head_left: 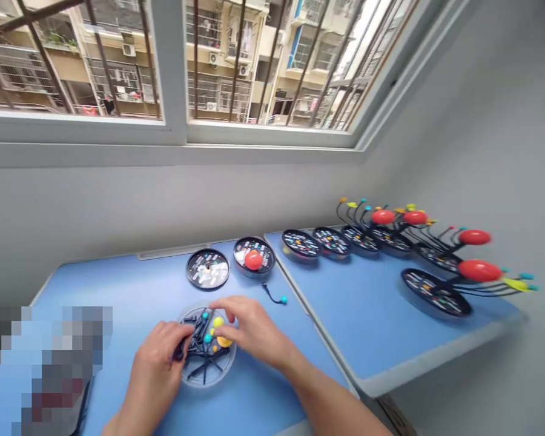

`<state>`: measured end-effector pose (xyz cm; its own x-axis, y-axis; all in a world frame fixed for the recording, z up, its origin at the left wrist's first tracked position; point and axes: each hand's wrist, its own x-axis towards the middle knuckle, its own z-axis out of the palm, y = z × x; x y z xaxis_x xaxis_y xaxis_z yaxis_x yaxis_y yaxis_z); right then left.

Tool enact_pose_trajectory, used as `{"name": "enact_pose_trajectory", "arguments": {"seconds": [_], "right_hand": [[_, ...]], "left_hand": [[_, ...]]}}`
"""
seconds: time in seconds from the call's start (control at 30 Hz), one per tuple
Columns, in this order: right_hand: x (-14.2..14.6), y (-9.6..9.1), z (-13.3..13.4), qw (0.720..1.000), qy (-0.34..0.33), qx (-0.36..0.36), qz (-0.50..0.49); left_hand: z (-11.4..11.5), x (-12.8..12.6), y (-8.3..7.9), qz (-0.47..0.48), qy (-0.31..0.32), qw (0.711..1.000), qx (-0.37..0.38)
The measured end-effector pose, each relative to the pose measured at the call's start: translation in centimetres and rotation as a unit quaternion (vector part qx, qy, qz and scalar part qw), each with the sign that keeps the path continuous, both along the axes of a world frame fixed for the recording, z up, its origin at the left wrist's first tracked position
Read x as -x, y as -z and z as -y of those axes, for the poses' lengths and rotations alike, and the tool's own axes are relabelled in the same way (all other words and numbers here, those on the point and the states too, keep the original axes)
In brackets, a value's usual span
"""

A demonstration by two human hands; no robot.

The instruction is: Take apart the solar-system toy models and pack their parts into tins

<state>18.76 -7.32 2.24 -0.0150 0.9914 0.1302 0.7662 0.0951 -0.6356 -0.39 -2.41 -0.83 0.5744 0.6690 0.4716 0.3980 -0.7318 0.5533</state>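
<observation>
A small black part (178, 350) is held in the left hand (160, 358), at the left edge of the clear bowl (231, 361). The right hand (249, 330) is bent over the bowl's right side, thumb and finger apart; whether anything is held there cannot be told. In the bowl, black sticks (205, 366) are piled beside yellow balls (218, 322). Behind the bowl, two black dishes (208, 272) are seen. Far right of the bowl, more dishes (301, 242) are lined up, some topped with red ovals (479, 270).
</observation>
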Motion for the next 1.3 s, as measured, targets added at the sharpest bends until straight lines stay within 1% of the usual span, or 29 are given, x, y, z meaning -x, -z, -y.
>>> {"name": "enact_pose_trajectory", "arguments": {"seconds": [0.1,0.17,0.23,0.33,0.43,0.53,0.6,0.7,0.8,0.87,0.93,0.97,1.0,1.07,1.13,1.17,1.23,1.3], "right_hand": [[-0.4,-0.1,-0.5,0.998,0.048,-0.022,-0.032],[-0.9,-0.1,-0.7,0.995,0.084,-0.029,-0.036],[-1.8,0.0,-0.6,0.993,0.113,-0.042,0.000],[-3.7,0.6,0.4,0.981,0.144,-0.076,0.106],[-5.9,1.9,1.9,0.958,0.185,-0.080,0.205],[-7.3,3.4,3.0,0.938,0.231,-0.064,0.250],[-7.6,4.2,3.3,0.938,0.241,-0.058,0.243],[-7.5,4.8,3.2,0.946,0.228,-0.062,0.220],[-7.4,4.8,2.9,0.953,0.217,-0.072,0.200],[-7.2,4.5,3.0,0.955,0.215,-0.080,0.186],[-6.7,3.7,3.3,0.956,0.217,-0.089,0.174],[-6.2,3.2,3.6,0.959,0.210,-0.102,0.160],[-5.5,2.5,4.0,0.964,0.194,-0.120,0.137],[-3.8,1.1,4.9,0.974,0.130,-0.168,0.080],[-1.8,-0.3,5.7,0.976,0.045,-0.206,0.054],[-0.9,-0.8,6.1,0.974,0.007,-0.217,0.065],[0.7,-1.5,6.5,0.967,-0.051,-0.224,0.107],[1.7,-2.0,6.7,0.963,-0.080,-0.220,0.132]], "left_hand": [[-0.6,0.2,1.1,-0.045,0.000,0.998,-0.048],[-0.8,0.3,1.3,-0.075,-0.012,0.995,-0.061],[-0.9,0.4,1.2,-0.099,-0.017,0.993,-0.061],[-0.8,0.2,0.7,-0.116,-0.015,0.991,-0.059],[-0.7,0.1,0.4,-0.093,-0.028,0.993,-0.071],[-0.6,0.0,0.4,-0.044,-0.053,0.995,-0.078],[-0.5,0.1,0.4,-0.014,-0.064,0.994,-0.081],[-0.3,0.1,0.1,0.018,-0.071,0.993,-0.090],[-0.3,0.2,-0.3,0.041,-0.078,0.991,-0.097],[-0.2,0.2,-0.6,0.058,-0.087,0.990,-0.093],[-0.1,0.2,-0.7,0.079,-0.093,0.991,-0.064],[0.1,0.1,-0.8,0.089,-0.093,0.991,-0.031],[0.3,0.0,-1.0,0.098,-0.089,0.991,0.017],[1.1,-0.5,-1.3,0.107,-0.054,0.982,0.149],[2.1,-1.1,-1.6,0.122,0.001,0.953,0.279],[2.6,-1.3,-1.7,0.132,0.030,0.936,0.324],[3.5,-1.5,-2.0,0.143,0.067,0.917,0.367],[4.1,-1.2,-2.3,0.133,0.073,0.915,0.375]]}}
